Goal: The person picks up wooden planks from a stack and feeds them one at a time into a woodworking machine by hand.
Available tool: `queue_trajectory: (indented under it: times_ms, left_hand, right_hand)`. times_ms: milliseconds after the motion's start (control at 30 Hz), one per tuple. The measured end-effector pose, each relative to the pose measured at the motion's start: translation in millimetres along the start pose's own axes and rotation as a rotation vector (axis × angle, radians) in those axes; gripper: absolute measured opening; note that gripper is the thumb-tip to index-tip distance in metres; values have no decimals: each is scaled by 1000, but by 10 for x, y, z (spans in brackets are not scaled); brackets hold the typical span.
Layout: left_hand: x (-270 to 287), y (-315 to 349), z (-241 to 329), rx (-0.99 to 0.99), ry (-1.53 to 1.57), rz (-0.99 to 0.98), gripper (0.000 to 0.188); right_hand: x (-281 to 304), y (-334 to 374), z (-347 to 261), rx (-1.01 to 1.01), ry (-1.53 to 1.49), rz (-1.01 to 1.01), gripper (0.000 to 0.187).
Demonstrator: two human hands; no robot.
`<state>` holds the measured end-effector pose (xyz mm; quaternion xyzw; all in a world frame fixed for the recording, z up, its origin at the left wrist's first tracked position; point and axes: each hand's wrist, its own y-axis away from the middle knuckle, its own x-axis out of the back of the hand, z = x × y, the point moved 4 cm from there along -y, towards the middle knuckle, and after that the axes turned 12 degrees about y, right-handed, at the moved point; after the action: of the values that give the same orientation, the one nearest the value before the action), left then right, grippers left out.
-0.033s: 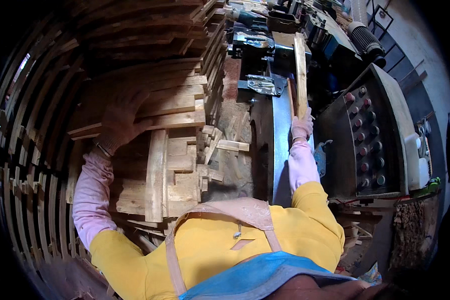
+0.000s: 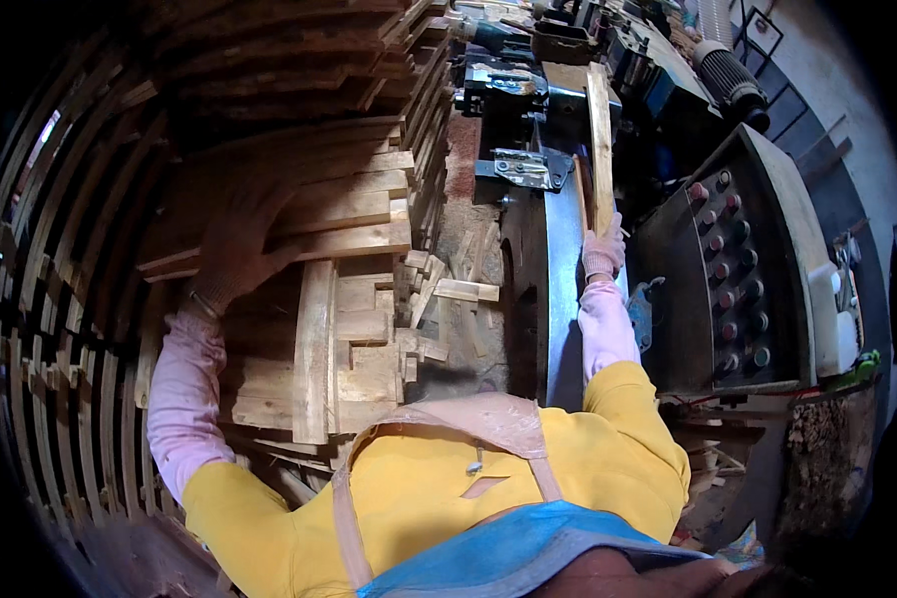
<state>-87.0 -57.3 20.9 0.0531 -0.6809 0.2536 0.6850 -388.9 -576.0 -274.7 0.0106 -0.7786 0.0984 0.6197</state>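
Note:
My right hand (image 2: 603,251), in a pale pink work glove, is closed round the near end of a long narrow wooden slat (image 2: 599,149). The slat points away from me along the blue-grey metal machine bed (image 2: 562,289), its far end by the machine head. At the left, my gloved left hand (image 2: 237,247) lies in shadow on a stack of wooden boards (image 2: 344,211). Its fingers are stretched over the boards, and its thumb is apart, near the front board (image 2: 354,242).
An upright plank (image 2: 314,349) leans against shorter wood blocks (image 2: 364,327) before me. Offcuts (image 2: 466,290) lie between stack and machine. To the right stands a control box (image 2: 733,269) with several push buttons; a motor (image 2: 731,80) sits beyond. Slats are racked at far left (image 2: 75,399).

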Motion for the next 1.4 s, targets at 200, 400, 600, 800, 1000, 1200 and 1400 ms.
queue_trajectory:
  times_ms: [200,400,600,800,1000,1200,1400]
  left_hand:
    - [-400,766,-850,-28,-1,88,79]
    - [-910,695,-1024,51,-166,102,74]
    - [-897,894,-1653,109,-245,123,70]
    - [-892,669,-1783,111,-253,147,67]
    - [-1115,1224,-1881,321,-276,62,63]
    - [-736,870,-1137,30,-371,211,63]
    - [-917,1052,-1439,132,-581,65,66]
  right_hand:
    - [543,1225,1053,69,-24,-128,44]
    - [350,2889,1749,44,-304,-147,88]
    - [106,1790,968,-206,-448,-115,86]
    - [51,620,383,-148,-781,-133,48]
    - [358,1582,1046,134,-553,-54,40]
    - [955,2937,1517,-55,124,-230,65]
    - [261,1978,1184,43,33,193,66]
